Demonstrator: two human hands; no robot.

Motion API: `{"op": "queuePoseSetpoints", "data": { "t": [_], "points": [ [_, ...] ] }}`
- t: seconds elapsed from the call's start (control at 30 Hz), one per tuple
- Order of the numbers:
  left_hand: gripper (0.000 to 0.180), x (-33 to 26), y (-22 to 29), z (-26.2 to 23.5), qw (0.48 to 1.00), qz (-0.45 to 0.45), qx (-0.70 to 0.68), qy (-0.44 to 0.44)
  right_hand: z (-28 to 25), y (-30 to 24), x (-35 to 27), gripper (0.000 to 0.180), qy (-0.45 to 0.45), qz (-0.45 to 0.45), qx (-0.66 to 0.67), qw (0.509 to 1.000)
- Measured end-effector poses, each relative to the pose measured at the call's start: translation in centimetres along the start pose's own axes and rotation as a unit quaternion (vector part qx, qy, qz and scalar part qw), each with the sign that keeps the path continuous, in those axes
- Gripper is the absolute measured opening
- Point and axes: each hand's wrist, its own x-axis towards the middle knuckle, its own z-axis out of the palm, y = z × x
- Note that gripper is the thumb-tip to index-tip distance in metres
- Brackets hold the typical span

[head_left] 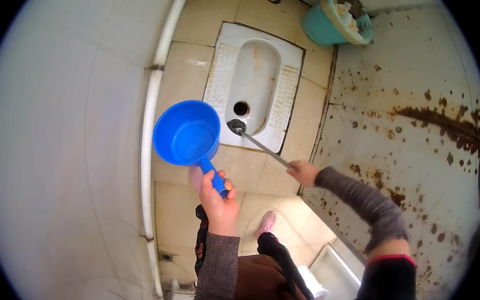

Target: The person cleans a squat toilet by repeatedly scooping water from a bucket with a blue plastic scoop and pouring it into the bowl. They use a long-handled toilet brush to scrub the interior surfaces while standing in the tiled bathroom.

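The squat toilet (218,80), white and set in the tiled floor (189,64), lies at the upper center of the view. Clock directions below take its drain hole (242,109) as the center.

Toilet brush (266,149): dark head at 6 o'clock, just beside the drain hole; contact with the toilet cannot be confirmed. The grey handle runs from the head toward 4 o'clock.

Right hand (303,173): between 4 and 5 o'clock; fingers closed around the handle's far end. The forearm slopes up and left, elbow bent.

Dipper (188,137): blue, at 8 o'clock, opening upward, grip toward 5 o'clock.

Left hand (221,203): at 6 o'clock; clamped on the dipper's grip, forearm near vertical. The 2 hands are well apart.

Periphery: white pipe (151,103) at 9 o'clock; rust-marked panel (381,131) at 3 o'clock; teal bin (320,25) between 1 and 2 o'clock.
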Motion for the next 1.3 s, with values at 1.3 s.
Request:
{"op": "queuePoseSetpoints", "data": {
  "t": [1.3],
  "points": [
    [0.015, 0.9, -5.5, 1.5, 0.984, -0.003, 0.174, -0.025, 8.0, 1.0, 11.0, 0.041, 0.282, 0.096, 0.049, 0.953]
  ]
}}
